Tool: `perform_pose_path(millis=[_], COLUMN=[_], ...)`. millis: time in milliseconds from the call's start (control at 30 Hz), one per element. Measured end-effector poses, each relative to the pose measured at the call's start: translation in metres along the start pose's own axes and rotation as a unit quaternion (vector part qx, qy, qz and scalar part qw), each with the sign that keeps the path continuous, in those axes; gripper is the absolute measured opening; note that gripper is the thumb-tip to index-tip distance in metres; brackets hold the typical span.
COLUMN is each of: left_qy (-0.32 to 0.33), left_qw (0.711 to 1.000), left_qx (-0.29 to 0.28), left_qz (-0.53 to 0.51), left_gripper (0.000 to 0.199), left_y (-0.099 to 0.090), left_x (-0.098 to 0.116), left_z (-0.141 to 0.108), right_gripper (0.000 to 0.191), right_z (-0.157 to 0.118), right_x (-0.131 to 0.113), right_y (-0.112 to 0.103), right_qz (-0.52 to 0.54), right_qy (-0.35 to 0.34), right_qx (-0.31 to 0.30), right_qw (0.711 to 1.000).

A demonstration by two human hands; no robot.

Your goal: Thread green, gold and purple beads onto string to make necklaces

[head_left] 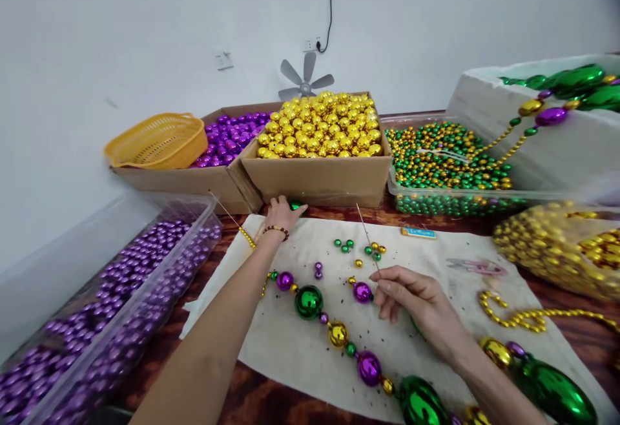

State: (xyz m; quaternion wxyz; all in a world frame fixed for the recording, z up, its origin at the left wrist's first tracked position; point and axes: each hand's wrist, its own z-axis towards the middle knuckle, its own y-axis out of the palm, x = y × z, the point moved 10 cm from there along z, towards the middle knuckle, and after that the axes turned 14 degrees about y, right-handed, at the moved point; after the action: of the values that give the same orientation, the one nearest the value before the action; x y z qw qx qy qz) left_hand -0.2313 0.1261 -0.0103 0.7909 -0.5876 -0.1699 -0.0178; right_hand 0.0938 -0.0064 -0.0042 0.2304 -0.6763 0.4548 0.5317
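1. Head view: the bead strand lies across the cloth on the bench, partly strung, I judge; small beads remain unthreaded.
2. The right hand grips a needle, pinched narrow; the left hand spreads wide beside a large green bead, contact unclear.
3. Loose on the cloth: five small green beads, three gold beads, two purple beads.
4. Cardboard boxes: two.

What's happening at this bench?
A person is handling beads over a cloth. The right hand pinches a needle, pointing up. The left hand, fingers spread, is at the cloth's far edge beside a green bead, in front of the gold balls' box; contact is unclear. A mixed bead strand lies across the cloth, with small loose beads nearby.
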Motion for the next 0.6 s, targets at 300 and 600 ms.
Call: perform_pose_path(millis=[300, 600], left_qy=[0.102, 0.179], left_qw=[0.992, 0.978], left_qx=[-0.069, -0.093], left_qz=[-0.008, -0.043], left_gripper=[0.058, 0.046], left_y=[0.015, 0.025], left_x=[0.028, 0.063], left_z=[-0.006, -0.016], right_gripper=[0.022, 0.025], right_z=[-0.002, -0.010], right_x=[0.008, 0.007], right_y=[-0.005, -0.007], right_qz=[0.015, 0.011], right_qy=[-0.005, -0.027], right_qx=[0.015, 0.032], right_qw=[1.000, 0.999])
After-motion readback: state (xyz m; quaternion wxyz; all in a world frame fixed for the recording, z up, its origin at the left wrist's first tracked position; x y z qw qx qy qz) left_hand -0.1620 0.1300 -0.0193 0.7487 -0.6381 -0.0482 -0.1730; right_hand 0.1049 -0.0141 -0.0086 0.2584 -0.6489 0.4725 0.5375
